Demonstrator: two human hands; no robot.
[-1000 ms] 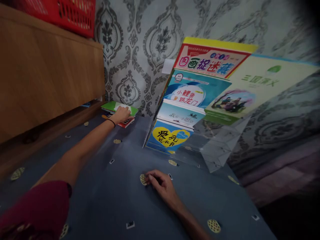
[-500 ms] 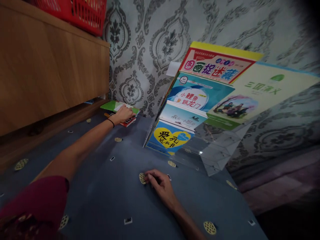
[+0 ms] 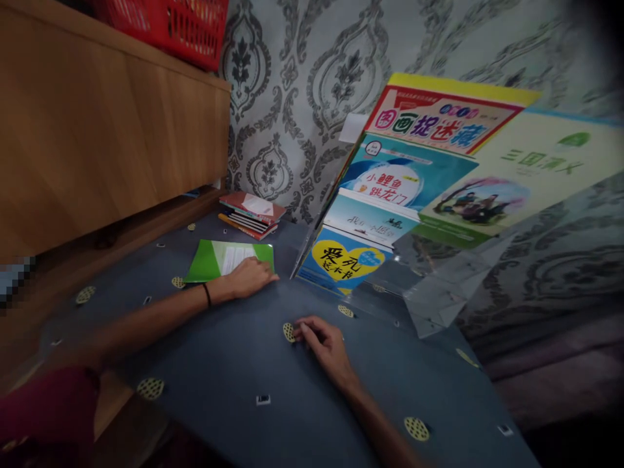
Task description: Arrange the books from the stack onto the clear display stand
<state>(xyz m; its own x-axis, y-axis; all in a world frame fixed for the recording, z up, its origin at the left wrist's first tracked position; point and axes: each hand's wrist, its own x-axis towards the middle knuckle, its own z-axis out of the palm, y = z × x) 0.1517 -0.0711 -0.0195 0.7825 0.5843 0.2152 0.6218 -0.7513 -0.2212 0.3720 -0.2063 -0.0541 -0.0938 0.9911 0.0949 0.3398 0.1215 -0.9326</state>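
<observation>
My left hand (image 3: 249,278), with a dark band round the wrist, is closed at the near right edge of a thin green book (image 3: 203,261). The book lies low over the table, a pale patch on its cover; the fingertips are partly hidden. Behind it, against the wall, is a small stack of books (image 3: 253,207), a reddish one on top. My right hand (image 3: 327,346) rests on the table, fingers loosely curled and a gap beside the thumb, holding nothing. Nearest to it is a clear stand (image 3: 441,302) with tiers of picture books (image 3: 341,263).
A dark patterned cover lies on the table (image 3: 214,354). To the left is a wooden cabinet (image 3: 121,123) with a red plastic basket (image 3: 195,32) on top. Patterned wallpaper (image 3: 273,130) backs the table. The table's edge runs down at the right.
My left hand has brought the green book off the stack and towards me, uncovering the reddish book. My right hand stays in nearly the same place. The view has shifted slightly.
</observation>
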